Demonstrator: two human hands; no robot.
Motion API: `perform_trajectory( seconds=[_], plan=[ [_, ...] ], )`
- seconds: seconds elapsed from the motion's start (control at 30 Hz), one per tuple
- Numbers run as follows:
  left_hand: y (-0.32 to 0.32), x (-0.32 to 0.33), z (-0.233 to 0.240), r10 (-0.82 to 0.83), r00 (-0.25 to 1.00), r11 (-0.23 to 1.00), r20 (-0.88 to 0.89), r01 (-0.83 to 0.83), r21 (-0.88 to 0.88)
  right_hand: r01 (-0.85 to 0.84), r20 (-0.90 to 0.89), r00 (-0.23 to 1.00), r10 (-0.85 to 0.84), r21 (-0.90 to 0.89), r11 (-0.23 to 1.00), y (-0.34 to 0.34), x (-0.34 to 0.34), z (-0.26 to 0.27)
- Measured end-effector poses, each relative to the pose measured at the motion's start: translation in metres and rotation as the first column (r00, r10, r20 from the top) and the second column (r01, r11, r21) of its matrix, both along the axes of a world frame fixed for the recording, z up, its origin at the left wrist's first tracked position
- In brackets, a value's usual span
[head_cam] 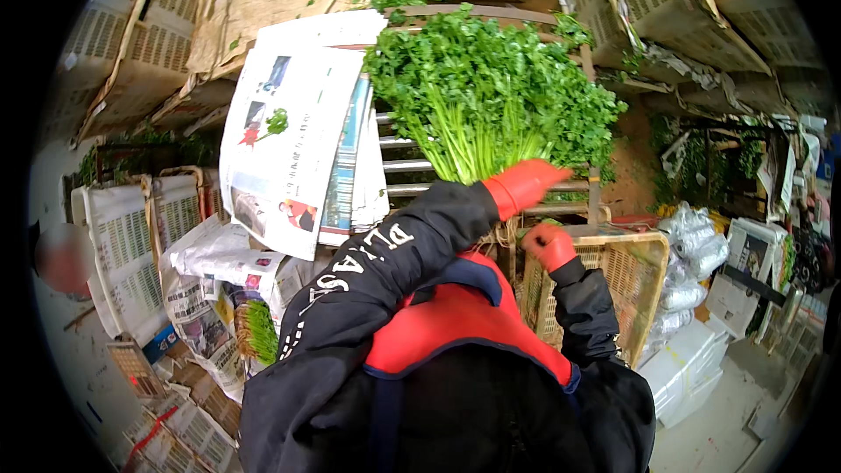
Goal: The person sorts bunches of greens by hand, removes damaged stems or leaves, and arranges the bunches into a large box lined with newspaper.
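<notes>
A large heap of leafy greens with long pale-green stalks (486, 98), looking like Chinese celery, lies on a slatted metal rack in front of me. My left hand (525, 187), in a red rubber glove, reaches across to the right over the lower stalk ends. Its fingers are blurred, and any grip is hidden. Just below and to the right, my right hand (550, 246), also in a red glove, is curled above the edge of a plastic crate. Whether something thin is inside it does not show. Pale roots (504, 233) hang between the left cuff and the right hand.
A stack of newspaper sheets (289, 144) with a loose leaf sprig lies left of the greens. The yellowish plastic crate (631, 276) stands at my right. Wrapped greens (256, 332) sit lower left. Silvery wrapped bundles (686, 256) and a white foam box (683, 368) are farther right.
</notes>
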State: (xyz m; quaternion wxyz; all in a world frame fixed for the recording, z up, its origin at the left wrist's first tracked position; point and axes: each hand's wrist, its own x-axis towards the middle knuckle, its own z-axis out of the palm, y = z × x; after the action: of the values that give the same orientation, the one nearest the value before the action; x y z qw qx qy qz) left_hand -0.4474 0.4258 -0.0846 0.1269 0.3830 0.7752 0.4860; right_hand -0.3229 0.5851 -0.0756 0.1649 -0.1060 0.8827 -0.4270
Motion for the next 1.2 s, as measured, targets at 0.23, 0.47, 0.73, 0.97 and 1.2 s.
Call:
perform_trajectory(
  seconds=[0.23,0.47,0.73,0.97,1.2],
  plan=[
    [-0.012,-0.030,-0.007,0.003,0.829,0.937,0.560,-0.198,0.289,0.130,0.300,0.950,0.084,-0.626,0.769,0.050,0.000,0.063],
    [0.000,-0.016,-0.017,0.124,0.982,0.977,0.145,-0.146,0.152,0.301,0.051,0.948,-0.313,0.168,0.939,0.003,-0.038,0.017],
    [0.001,0.006,-0.021,0.072,0.906,0.991,-0.418,-0.113,-0.075,0.126,0.716,0.696,-0.055,-0.047,0.991,-0.009,-0.012,0.071],
    [-0.080,0.021,0.046,0.535,0.791,0.784,0.298,-0.596,0.173,0.712,0.253,0.700,-0.668,-0.168,0.682,0.057,-0.042,0.036],
    [-0.163,0.017,-0.007,0.854,0.507,0.500,0.118,-0.735,-0.458,0.346,0.273,0.891,-0.363,0.111,0.932,-0.033,-0.060,0.013]
  ],
)
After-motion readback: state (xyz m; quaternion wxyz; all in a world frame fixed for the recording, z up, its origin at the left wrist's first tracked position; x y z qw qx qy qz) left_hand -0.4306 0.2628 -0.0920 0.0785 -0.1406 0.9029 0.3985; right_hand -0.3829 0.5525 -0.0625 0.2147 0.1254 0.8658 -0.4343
